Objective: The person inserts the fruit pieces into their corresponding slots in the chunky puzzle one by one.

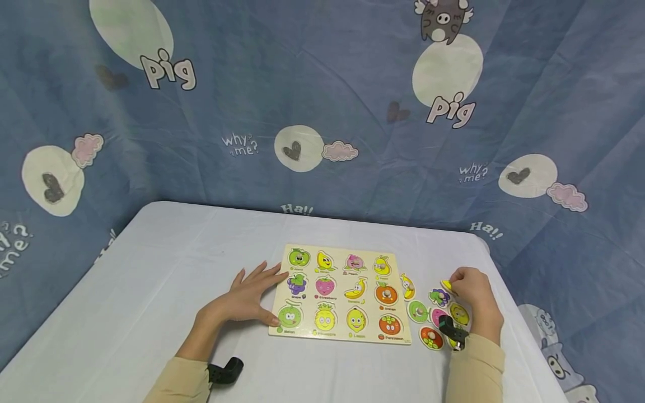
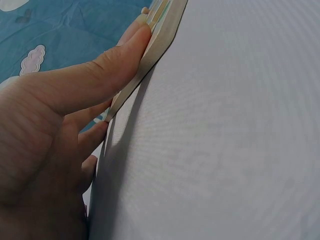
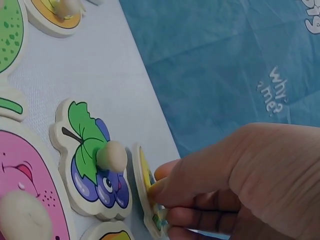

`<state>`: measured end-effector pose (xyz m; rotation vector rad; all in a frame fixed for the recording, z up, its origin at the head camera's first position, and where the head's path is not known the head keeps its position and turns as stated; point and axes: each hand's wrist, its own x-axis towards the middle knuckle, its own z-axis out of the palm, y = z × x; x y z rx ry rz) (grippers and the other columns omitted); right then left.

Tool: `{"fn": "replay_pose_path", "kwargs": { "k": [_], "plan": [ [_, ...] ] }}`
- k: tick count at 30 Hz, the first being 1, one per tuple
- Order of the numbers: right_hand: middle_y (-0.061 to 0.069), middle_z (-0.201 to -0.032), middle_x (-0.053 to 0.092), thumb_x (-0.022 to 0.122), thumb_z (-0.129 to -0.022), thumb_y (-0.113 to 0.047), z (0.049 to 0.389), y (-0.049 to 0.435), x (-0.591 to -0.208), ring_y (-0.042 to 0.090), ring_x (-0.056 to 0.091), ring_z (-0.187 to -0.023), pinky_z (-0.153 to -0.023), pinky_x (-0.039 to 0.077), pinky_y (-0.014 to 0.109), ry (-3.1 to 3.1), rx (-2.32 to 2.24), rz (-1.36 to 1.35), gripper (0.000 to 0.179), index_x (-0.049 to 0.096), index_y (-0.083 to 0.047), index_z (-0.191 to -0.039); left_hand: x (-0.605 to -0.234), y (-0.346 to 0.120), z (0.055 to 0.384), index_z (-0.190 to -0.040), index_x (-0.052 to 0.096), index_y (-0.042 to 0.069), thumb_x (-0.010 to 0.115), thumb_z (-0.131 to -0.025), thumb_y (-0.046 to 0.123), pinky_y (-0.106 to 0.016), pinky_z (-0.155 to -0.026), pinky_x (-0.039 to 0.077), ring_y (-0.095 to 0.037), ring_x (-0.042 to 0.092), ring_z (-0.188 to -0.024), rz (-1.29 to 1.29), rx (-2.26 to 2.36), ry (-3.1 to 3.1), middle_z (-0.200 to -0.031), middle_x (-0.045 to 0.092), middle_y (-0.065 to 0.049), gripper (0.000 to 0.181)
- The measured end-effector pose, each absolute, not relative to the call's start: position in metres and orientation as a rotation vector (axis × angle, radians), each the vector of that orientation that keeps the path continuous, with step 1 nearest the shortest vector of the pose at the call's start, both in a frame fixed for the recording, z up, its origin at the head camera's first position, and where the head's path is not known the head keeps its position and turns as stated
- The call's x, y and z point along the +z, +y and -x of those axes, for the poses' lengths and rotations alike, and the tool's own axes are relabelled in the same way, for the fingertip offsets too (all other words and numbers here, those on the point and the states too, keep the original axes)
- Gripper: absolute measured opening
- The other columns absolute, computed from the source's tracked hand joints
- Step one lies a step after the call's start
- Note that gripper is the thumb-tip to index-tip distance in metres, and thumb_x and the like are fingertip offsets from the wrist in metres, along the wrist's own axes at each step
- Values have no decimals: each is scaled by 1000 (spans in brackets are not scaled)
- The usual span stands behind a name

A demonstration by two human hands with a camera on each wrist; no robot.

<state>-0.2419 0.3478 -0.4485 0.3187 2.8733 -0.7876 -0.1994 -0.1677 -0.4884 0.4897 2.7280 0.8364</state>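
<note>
In the head view a wooden fruit puzzle board lies on the table. My left hand rests at the board's left edge, fingers extended and thumb near the melon picture. The left wrist view has the thumb against the board's rim. At the right, my right hand pinches a yellow fruit puzzle piece. That piece is tilted on its side, and fingers cover part of its face. Beside it lies a grape piece with a round knob. Apple, peach, pear and orange pieces sit in the board.
Several loose knobbed pieces lie right of the board: a banana, a melon, a persimmon, a yellow lemon-like one and a pink one. The white table ends at a blue patterned cloth.
</note>
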Motion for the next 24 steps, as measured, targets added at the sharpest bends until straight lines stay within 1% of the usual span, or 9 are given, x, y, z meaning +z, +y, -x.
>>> {"fn": "replay_pose_path", "kwargs": {
  "k": [8,14,18,24],
  "plan": [
    [13,-83,64,56,-82,-3,246,334,-448,24,55,-75,-63,45,31,2908,-780,-249,14,66,2,-89,-488,-169,199,-153,40,22,86,-56,60,-72,-118,-3,-39,8,-155,-494,832,2737,-166,26,-6,114],
    [14,-84,64,60,-85,-3,253,322,-449,23,56,-74,-64,46,31,2929,-754,-229,9,66,1,-89,-488,-170,200,-153,40,23,85,-56,62,-72,-118,-3,-40,8,-155,-500,830,2737,-166,26,-6,115],
    [15,-85,64,61,-87,-4,255,318,-450,24,56,-73,-63,47,32,2944,-752,-213,9,66,2,-91,-488,-169,199,-153,40,22,86,-56,61,-72,-118,-3,-40,8,-155,-503,841,2732,-166,26,-7,115],
    [13,-81,63,61,-86,-5,258,311,-451,23,55,-71,-62,46,31,2975,-743,-182,8,66,1,-89,-489,-168,199,-153,40,22,86,-56,61,-72,-118,-3,-40,8,-155,-501,834,2732,-166,26,-7,115]
  ]
}}
